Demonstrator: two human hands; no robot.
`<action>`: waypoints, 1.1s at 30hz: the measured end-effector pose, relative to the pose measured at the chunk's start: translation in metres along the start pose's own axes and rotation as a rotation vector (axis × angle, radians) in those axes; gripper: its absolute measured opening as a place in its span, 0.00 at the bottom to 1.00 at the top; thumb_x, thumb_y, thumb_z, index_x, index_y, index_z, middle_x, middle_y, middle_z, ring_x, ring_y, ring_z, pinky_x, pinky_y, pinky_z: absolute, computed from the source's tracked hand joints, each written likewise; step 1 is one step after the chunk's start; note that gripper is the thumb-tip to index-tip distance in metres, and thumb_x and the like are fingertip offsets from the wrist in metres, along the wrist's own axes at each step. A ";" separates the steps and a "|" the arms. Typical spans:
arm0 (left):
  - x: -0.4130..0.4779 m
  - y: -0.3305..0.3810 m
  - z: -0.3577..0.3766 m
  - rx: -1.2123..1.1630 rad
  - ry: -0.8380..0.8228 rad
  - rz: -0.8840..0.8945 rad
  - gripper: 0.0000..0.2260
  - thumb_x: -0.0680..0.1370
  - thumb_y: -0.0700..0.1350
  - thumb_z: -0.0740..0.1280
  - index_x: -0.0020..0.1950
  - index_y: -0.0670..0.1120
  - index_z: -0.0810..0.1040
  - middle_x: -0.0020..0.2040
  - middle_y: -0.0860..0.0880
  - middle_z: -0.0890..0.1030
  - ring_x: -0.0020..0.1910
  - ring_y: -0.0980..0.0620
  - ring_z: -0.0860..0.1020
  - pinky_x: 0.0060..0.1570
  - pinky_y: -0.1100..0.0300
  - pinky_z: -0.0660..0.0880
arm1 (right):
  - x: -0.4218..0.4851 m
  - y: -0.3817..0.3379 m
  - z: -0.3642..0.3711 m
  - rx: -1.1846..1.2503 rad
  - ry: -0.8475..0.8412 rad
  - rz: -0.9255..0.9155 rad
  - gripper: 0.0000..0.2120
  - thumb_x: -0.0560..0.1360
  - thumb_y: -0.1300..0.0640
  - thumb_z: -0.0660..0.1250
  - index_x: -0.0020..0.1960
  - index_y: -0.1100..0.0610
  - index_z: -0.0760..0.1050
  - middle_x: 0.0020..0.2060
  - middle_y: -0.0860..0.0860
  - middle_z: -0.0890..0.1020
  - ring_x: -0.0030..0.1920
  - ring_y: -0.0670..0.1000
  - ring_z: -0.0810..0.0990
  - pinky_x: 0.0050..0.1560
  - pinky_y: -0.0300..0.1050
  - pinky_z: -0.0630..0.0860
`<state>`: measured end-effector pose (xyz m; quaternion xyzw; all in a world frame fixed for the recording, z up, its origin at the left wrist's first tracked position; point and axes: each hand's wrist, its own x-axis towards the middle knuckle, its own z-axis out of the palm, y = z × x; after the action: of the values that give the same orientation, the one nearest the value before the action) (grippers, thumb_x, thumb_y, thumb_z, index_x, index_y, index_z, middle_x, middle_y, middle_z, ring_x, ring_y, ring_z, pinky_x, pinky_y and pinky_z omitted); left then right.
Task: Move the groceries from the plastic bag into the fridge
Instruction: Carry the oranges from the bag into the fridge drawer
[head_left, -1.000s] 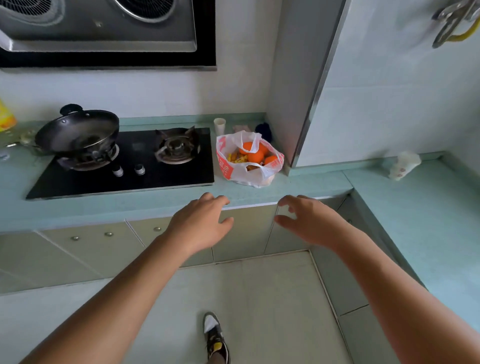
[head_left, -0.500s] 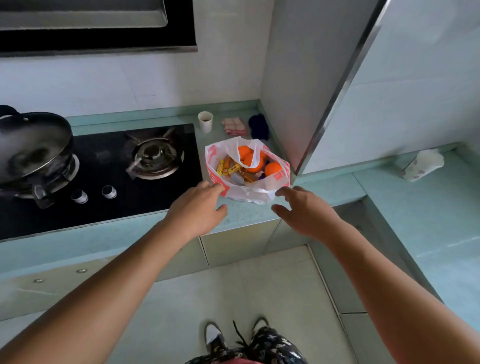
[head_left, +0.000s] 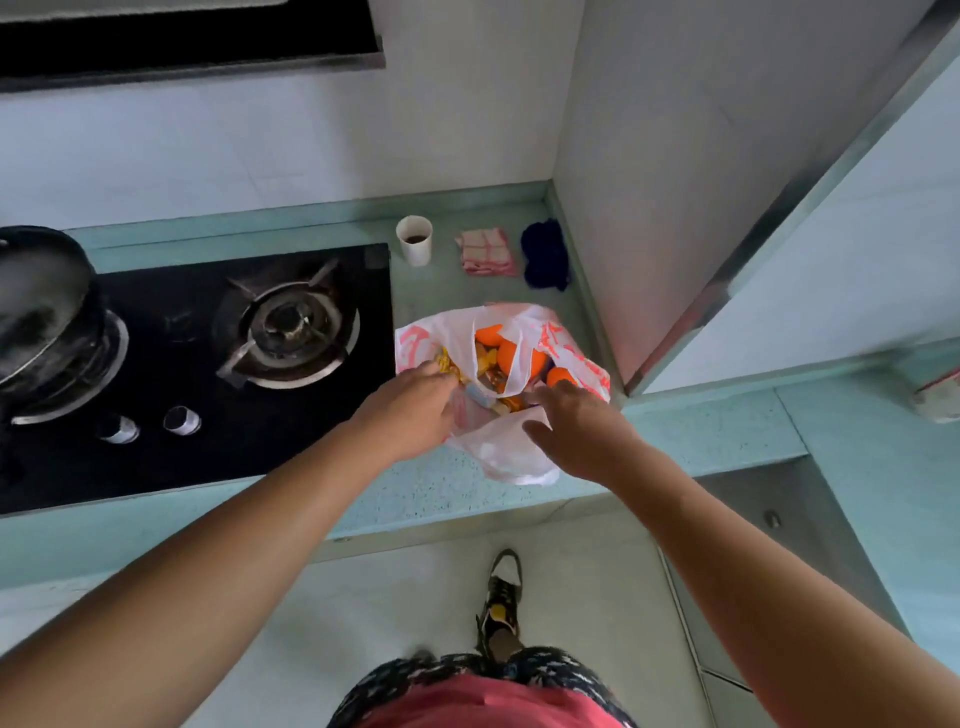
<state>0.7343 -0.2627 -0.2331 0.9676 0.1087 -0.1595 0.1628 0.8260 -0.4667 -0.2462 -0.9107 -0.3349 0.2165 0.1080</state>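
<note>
A white plastic bag (head_left: 511, 454) with red print stands open on the teal countertop (head_left: 701, 434), just right of the stove. Inside it lie oranges (head_left: 511, 353) and several small yellow and orange packets (head_left: 488, 364). My left hand (head_left: 410, 410) rests at the bag's left rim, its fingertips bent over the edge and hidden among the packets. At the front right rim is my right hand (head_left: 582, 431), fingers spread, thumb against the bag's outer side and fingertips at the mouth. No fridge is in view.
A black gas stove (head_left: 208, 364) with a dark wok (head_left: 36, 301) fills the counter's left. Behind the bag stand a paper cup (head_left: 414, 240), a folded pink cloth (head_left: 485, 252) and a dark blue bundle (head_left: 545, 254). A wall column (head_left: 675, 156) rises right of the bag.
I have stepped up to the counter and the view has tilted down. Both hands moved forward from in front of the cabinet to the bag's rim.
</note>
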 end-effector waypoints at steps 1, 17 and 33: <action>0.011 -0.001 0.003 0.008 -0.021 0.010 0.03 0.79 0.42 0.59 0.49 0.45 0.71 0.53 0.50 0.71 0.52 0.48 0.74 0.45 0.55 0.69 | 0.012 0.004 0.003 -0.001 -0.026 -0.001 0.19 0.80 0.49 0.63 0.69 0.54 0.72 0.61 0.53 0.79 0.57 0.55 0.79 0.51 0.44 0.74; 0.143 0.005 0.013 0.015 -0.076 0.148 0.31 0.80 0.40 0.60 0.80 0.53 0.54 0.72 0.43 0.67 0.57 0.43 0.74 0.49 0.51 0.76 | 0.097 0.032 -0.037 0.057 -0.011 -0.005 0.28 0.80 0.49 0.61 0.78 0.44 0.57 0.74 0.58 0.67 0.65 0.63 0.74 0.61 0.59 0.75; 0.192 0.028 0.059 0.453 0.045 0.353 0.26 0.82 0.42 0.62 0.79 0.49 0.58 0.75 0.40 0.66 0.69 0.39 0.71 0.60 0.51 0.74 | 0.102 0.034 -0.050 0.205 0.007 0.015 0.24 0.82 0.54 0.59 0.77 0.46 0.59 0.72 0.53 0.70 0.64 0.55 0.74 0.54 0.46 0.73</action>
<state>0.9036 -0.2787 -0.3441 0.9865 -0.0965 -0.1276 -0.0344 0.9379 -0.4283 -0.2470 -0.8981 -0.3036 0.2474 0.2003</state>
